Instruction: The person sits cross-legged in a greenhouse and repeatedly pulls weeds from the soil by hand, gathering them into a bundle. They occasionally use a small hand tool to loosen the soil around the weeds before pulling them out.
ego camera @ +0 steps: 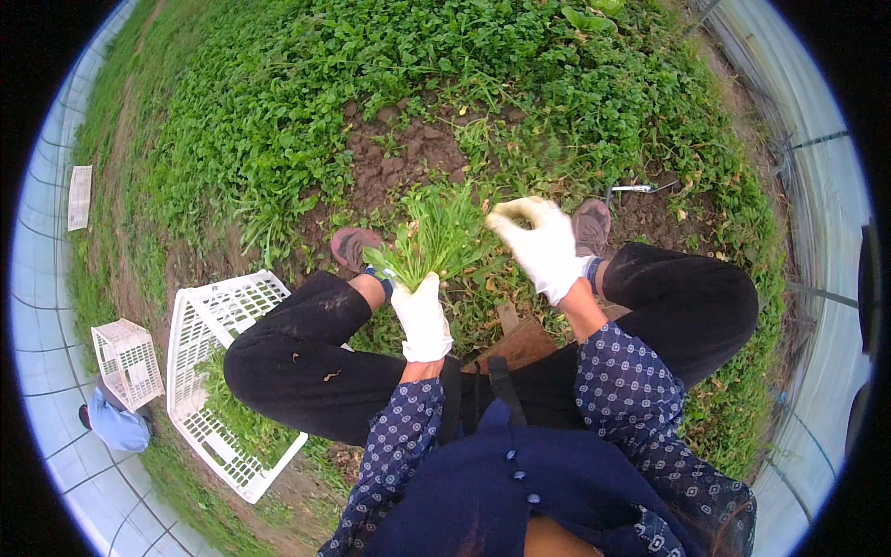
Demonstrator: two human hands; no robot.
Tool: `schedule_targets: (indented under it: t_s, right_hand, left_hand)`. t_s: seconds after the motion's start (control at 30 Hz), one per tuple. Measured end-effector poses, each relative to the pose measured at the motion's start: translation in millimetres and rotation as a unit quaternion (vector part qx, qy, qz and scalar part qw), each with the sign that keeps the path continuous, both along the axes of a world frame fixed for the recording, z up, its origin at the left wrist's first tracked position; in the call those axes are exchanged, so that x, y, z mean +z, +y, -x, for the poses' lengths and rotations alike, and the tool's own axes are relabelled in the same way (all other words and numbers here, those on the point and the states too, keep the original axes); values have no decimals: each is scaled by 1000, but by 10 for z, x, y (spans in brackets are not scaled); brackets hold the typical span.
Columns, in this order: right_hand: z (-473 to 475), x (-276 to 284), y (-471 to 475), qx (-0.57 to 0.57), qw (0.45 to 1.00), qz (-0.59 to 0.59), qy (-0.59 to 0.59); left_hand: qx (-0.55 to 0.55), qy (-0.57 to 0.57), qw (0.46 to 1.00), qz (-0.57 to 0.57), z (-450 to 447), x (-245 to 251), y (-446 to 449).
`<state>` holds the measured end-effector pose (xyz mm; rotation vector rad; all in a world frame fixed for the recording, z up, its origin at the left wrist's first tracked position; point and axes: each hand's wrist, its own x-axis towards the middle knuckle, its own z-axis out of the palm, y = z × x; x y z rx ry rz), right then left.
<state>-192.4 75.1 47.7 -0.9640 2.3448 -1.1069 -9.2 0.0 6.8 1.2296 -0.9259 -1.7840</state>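
Observation:
My left hand (422,317), in a white glove, grips a bunch of leafy greens (435,240) by its stem ends, leaves pointing away from me. To the right of the bunch, my right hand (539,244) is raised in a matching glove. Its thumb and fingers curl into a ring, blurred by motion; whether anything small is pinched at the tips cannot be made out. Beside my left knee, a white plastic crate (182,348) stands tilted, with cut greens (247,425) inside. My leg hides part of it.
Low leafy plants (278,118) grow ahead, around bare soil (404,150). A white-handled hand tool (633,189) lies beyond my right shoe. Under me is a wooden seat (518,346). Far left, a person in blue (118,421) is near another crate (129,362). Plastic film walls (821,202) flank the plot.

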Motion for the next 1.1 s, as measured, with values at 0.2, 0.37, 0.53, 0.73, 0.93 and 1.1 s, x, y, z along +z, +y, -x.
schedule_targets:
  t_s: [0.2,0.37,0.53,0.73,0.93,1.1]
  right_hand:
    - [-300,-42,-195,13,997,2,-73]
    - [23,-213,-61,-178,952,113,-222]
    - [248,-167,148,-125,971,-23,205]
    - [-223,-132,37,0,999,3,-40]
    - [-215,-197,-122,-91,994,-2,-61]
    - [246,-8,108,-39,959,-272,67]
  left_hand:
    - [-18,-10,1000,-2,57,99,32]
    - [21,12,1000,-13,34,93,9]
    - [44,20,998,-26,-37,53,-57]
    - [38,18,999,-13,-11,54,-53]
    - [29,31,998,-55,-36,48,-22]
    - [26,50,997,-61,-96,5,-66]
